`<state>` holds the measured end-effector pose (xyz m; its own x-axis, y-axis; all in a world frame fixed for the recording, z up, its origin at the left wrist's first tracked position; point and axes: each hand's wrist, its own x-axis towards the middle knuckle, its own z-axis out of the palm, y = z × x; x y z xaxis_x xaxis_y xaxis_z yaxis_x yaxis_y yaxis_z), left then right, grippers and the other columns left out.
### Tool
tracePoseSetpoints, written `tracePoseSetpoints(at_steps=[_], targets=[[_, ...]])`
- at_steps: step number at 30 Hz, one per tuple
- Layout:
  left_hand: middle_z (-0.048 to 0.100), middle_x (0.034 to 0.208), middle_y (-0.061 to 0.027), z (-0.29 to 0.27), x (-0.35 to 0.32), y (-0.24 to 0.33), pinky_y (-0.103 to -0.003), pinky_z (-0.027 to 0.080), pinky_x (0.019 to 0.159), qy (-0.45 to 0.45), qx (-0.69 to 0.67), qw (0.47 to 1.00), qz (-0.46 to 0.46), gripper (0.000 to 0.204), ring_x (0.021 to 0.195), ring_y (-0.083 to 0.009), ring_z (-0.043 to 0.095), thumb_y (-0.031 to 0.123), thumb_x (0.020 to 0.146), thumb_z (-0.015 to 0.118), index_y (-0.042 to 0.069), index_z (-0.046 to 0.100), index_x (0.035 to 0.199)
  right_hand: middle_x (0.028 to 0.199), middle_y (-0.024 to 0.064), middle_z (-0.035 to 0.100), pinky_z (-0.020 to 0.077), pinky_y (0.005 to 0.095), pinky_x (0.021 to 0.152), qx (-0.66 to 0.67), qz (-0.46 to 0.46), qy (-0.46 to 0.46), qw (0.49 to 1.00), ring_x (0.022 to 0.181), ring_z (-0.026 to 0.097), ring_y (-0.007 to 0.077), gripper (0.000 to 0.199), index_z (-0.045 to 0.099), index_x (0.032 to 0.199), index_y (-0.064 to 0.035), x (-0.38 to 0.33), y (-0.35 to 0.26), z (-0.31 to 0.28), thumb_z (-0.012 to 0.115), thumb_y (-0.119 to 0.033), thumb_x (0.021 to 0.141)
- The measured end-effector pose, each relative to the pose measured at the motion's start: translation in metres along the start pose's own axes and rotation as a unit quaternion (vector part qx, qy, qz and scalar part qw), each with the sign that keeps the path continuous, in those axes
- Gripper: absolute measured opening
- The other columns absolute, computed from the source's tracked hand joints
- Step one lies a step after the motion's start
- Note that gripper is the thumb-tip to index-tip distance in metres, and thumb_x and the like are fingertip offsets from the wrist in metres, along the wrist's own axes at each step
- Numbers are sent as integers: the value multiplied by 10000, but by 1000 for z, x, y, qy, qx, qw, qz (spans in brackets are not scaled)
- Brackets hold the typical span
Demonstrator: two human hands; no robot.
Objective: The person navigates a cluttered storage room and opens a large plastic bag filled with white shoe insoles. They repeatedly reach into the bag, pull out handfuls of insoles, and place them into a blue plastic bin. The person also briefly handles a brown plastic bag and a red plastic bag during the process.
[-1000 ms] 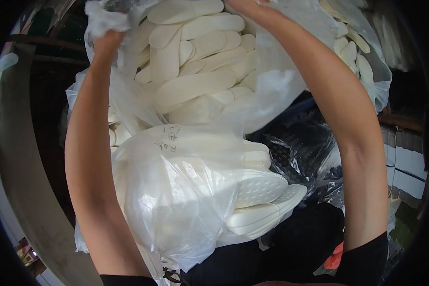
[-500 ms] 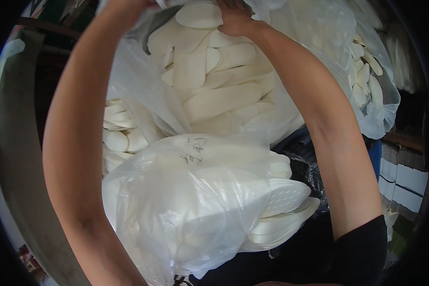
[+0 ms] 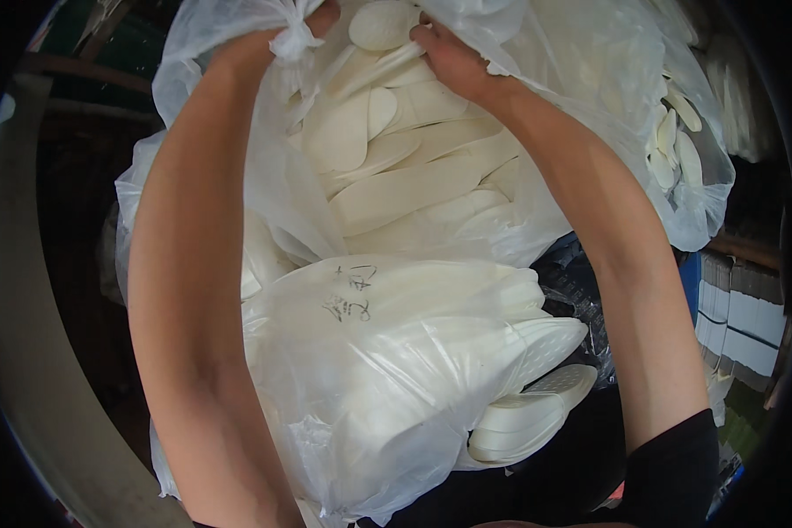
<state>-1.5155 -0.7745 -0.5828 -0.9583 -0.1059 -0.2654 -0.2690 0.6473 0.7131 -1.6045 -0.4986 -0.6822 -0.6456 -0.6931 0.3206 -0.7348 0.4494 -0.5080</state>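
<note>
Many cream-coloured shoe insoles [image 3: 422,180] lie heaped in a large open clear plastic bag [image 3: 537,211]. My right hand [image 3: 453,63] is in the bag's mouth at the top, closed on the end of an insole [image 3: 374,70] that slants up from the heap. A rounder-ended insole [image 3: 384,25] lies beside its fingertips. My left hand [image 3: 321,18] reaches to the top edge behind a knotted twist of plastic [image 3: 296,37]; its fingers are hidden. Nearer me lies another clear bag [image 3: 361,370] with handwriting on it, full of stacked insoles [image 3: 524,422] that stick out at its right end.
To the right hangs a further clear bag [image 3: 700,211] with insoles inside. Below it stand strapped white stacks [image 3: 739,317] beside a blue surface. Black plastic [image 3: 581,290] lies right of the near bag. A grey curved panel [image 3: 26,290] runs down the left.
Both arms have shifted to the right in view. My right hand has closed on an insole and tilted it up. The bag's plastic now bunches around my left wrist.
</note>
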Motion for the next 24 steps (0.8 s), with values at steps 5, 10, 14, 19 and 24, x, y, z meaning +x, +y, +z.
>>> tracePoseSetpoints(at_steps=[5,10,14,19,24], targets=[[587,1337,-152,30,24,-8,-441,421,1060,-28,-47,999,1,754,1180,-276,569,653,907,485,122,494,1441,1281,176,633,472,443,1015,-32,-33,-62,997,1177,605,357,393,532,1343,-66,26,-6,-14,547,-178,966],[567,1403,-147,53,38,24,-390,450,1034,-53,-274,959,-46,729,1202,-242,574,627,911,545,116,544,1431,1277,229,602,468,451,1042,-60,6,-98,993,1203,586,374,485,506,1324,11,34,-14,-35,637,-15,858],[721,1067,-127,74,40,29,-334,519,878,10,36,999,-17,379,1024,-220,660,366,966,665,69,703,1199,1264,208,589,467,441,1054,-50,8,-117,992,1214,576,362,572,507,1331,-9,45,-14,-34,727,-12,803],[724,1064,-133,68,37,18,-369,511,899,-66,132,989,14,415,1036,-240,663,359,918,721,59,690,1204,1301,176,585,466,428,1063,-86,-59,-210,972,1222,571,335,662,506,1397,-80,50,-13,-47,777,-44,794],[721,1076,-136,46,-9,-1,-372,508,907,-47,127,989,54,433,1039,-245,662,357,911,728,53,682,1216,1359,119,583,462,424,1048,-37,-51,-201,977,1224,570,293,563,508,1421,-104,31,-13,-48,689,-115,888]])
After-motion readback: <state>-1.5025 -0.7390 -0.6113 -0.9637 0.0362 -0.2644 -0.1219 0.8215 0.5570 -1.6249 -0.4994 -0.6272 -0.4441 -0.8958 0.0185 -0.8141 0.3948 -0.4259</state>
